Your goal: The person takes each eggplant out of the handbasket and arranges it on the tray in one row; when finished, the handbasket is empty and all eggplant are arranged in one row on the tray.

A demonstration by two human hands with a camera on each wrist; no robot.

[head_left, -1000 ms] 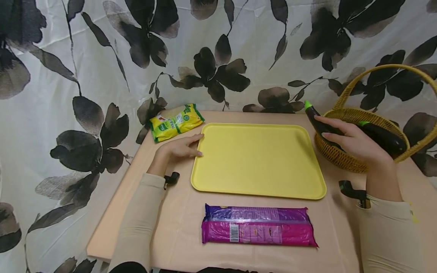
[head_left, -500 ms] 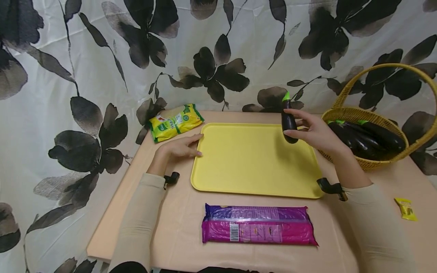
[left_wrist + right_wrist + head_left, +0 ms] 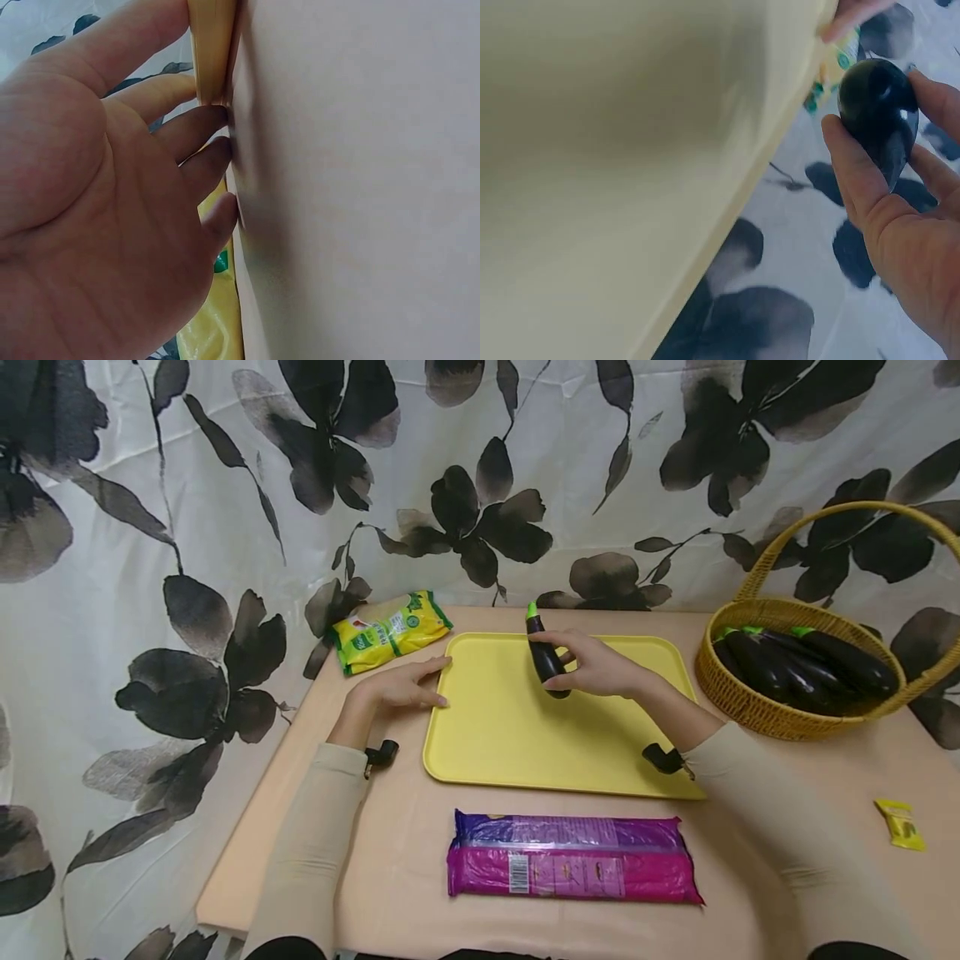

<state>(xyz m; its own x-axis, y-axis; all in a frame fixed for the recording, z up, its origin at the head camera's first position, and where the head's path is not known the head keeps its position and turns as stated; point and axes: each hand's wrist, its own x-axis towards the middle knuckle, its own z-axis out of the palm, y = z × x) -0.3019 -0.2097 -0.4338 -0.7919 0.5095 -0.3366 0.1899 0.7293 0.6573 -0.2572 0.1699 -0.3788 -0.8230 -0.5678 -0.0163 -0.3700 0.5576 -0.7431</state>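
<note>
My right hand (image 3: 600, 668) holds a small dark eggplant (image 3: 545, 660) between thumb and fingers, over the yellow tray (image 3: 495, 743), left of its middle. Its green stem end points away from me. From the right wrist view, the eggplant's rounded end (image 3: 874, 97) faces the camera, held above the tray surface. My left hand (image 3: 401, 687) rests at the tray's left edge. In the left wrist view its thumb and forefinger touch the tray rim (image 3: 214, 52), while the other fingers lie loosely by the tabletop.
A wicker basket (image 3: 750, 714) with several eggplants (image 3: 787, 668) stands at the right. A yellow-green packet (image 3: 393, 631) lies at the back left. A long purple-pink packet (image 3: 573, 860) lies in front of the tray, and a small yellow sachet (image 3: 900, 825) sits far right.
My right hand has lifted the eggplant out of the basket and carried it left over the tray. The left hand has stayed at the tray edge.
</note>
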